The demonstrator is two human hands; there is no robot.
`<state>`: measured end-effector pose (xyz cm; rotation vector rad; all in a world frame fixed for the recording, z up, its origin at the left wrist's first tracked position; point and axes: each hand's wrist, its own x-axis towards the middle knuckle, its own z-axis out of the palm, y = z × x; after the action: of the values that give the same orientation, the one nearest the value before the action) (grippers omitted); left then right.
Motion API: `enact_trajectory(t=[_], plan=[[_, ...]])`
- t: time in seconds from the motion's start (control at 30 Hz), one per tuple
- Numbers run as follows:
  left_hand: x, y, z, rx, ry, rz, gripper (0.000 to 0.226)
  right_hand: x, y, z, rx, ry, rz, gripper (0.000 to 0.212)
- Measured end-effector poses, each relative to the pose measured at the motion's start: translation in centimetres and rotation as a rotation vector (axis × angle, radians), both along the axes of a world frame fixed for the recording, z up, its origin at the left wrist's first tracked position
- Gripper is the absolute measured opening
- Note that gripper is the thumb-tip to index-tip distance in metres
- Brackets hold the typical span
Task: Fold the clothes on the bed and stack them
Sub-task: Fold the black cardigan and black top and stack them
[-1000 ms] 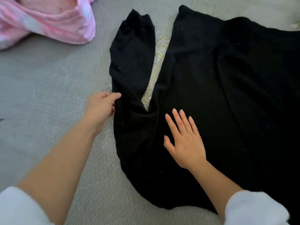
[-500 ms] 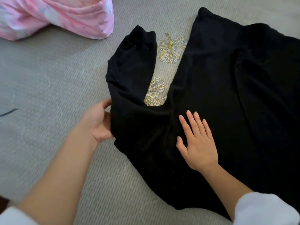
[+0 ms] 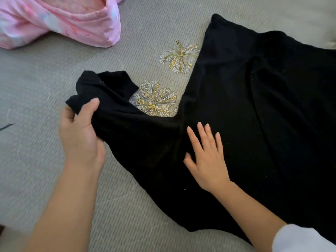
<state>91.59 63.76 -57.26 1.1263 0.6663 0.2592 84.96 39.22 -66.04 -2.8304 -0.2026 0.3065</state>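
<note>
A black long-sleeved garment (image 3: 254, 110) lies spread over the right half of the grey bed (image 3: 36, 84). Its left sleeve (image 3: 112, 99) is lifted and bunched, the cuff folded back toward the body. My left hand (image 3: 81, 131) grips that sleeve, thumb on top of the cloth. My right hand (image 3: 207, 155) lies flat with fingers spread on the garment near the armpit, pressing it down.
A crumpled pink garment (image 3: 60, 20) sits at the top left of the bed. Two printed yellow flowers (image 3: 156, 99) on the cover show between sleeve and body. White cloth (image 3: 327, 24) lies at the far right edge.
My left hand has taken hold of the sleeve and lifted it off the bed, bunching it and pulling it down and left. My right hand stays flat on the garment.
</note>
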Motion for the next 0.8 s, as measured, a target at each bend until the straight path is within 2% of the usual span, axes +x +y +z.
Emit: enact_trajectory(t=[0.1,0.2,0.27,0.33,0.37,0.43,0.5,0.57,0.63,0.7,0.8], plan=[[-0.3,-0.9,-0.1,0.269,0.018,0.036,0.014,-0.4,2.0,0.4,0.013,0.039,0.233,0.066],[-0.1,-2.0,0.1,0.78,-0.031,-0.023,0.02,-0.5,2.5,0.1,0.024,0.139,0.292,0.065],[0.0,-3.6,0.4,1.063,-0.113,-0.117,0.021,-0.4,1.9,0.8,0.25,0.1,0.169,0.062],[0.1,-6.3,0.7,1.247,-0.266,-0.255,0.017,-0.3,0.4,1.8,0.545,-0.014,-0.138,0.052],[0.0,-8.0,0.7,1.286,-0.355,-0.371,0.017,-0.2,-0.8,2.2,0.647,-0.07,-0.331,0.042],[-0.6,-11.9,0.0,1.324,-0.484,-0.74,0.019,0.2,-3.7,2.9,0.819,-0.095,-0.705,0.023],[-2.3,-14.9,-1.8,1.381,-0.406,-1.253,0.035,0.4,-7.2,3.4,0.907,-0.088,-0.992,0.022],[-4.6,-15.8,-4.1,1.45,-0.229,-1.603,0.061,0.2,-10.3,3.7,0.894,-0.028,-1.141,0.022],[-6.8,-15.0,-5.9,1.496,-0.209,-1.658,0.075,-0.4,-12.2,3.9,0.894,0.073,-1.157,0.034],[-8.2,-13.7,-6.6,1.511,-0.239,-1.554,0.084,-0.7,-12.8,3.9,0.943,0.179,-1.101,0.054],[-8.9,-11.6,-6.5,1.558,-0.18,-1.389,0.088,0.3,-12.6,4.0,1.177,0.289,-1.099,0.062]])
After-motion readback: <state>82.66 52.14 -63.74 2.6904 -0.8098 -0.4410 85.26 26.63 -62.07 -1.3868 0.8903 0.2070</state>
